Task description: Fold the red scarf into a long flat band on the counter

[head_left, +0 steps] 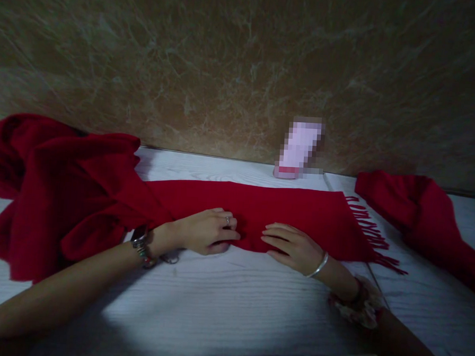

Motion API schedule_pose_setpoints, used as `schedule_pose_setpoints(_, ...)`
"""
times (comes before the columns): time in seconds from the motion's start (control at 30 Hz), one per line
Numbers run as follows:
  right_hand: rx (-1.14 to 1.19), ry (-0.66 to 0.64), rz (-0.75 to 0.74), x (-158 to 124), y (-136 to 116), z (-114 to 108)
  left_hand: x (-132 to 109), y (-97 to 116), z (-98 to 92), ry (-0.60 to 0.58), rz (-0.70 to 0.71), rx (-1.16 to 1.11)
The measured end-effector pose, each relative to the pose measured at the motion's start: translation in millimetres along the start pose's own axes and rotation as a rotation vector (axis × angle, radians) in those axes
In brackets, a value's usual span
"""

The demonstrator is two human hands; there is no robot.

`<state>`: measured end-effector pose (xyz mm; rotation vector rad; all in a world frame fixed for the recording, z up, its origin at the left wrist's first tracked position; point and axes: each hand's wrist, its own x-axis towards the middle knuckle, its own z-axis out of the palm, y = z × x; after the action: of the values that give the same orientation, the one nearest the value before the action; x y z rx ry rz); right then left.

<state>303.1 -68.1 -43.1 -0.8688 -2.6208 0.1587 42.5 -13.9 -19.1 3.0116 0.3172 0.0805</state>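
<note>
A red scarf (291, 207) lies spread lengthwise across the white wood-grain table, its fringed end towards the right. My left hand (208, 232), with a ring, watch and beaded bracelet, rests on the scarf with its fingers curled in, pinching the cloth near its front edge. My right hand (293, 247), wearing a silver bangle and a scrunchie, lies on the same scarf a little to the right. Its fingers are stretched out flat on the fabric, holding nothing. Towards the left the scarf meets a crumpled heap of red cloth (61, 190), which hides its other end.
Another bunched red cloth (419, 214) lies at the right, beyond the fringe. Against the brown marbled wall (211, 70) leans a pixelated pinkish-white object (298, 146). The pale table (231, 305) ends at a front edge near the bottom of the view.
</note>
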Motion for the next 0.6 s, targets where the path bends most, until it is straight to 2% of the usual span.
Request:
schedule_pose_setpoints(0.37,-0.170,-0.190,0.007,-13,-1,-23,-3,-2,15.0,0.145,0.034,-0.082)
schedule_pose_setpoints(0.5,-0.273,-0.246,0.064,-16,-3,-25,-4,-3,18.8,0.077,0.044,-0.084)
schedule_pose_setpoints(0.6,-0.376,-0.239,0.087,-18,-2,-24,-5,-5,21.7,0.025,0.031,-0.076)
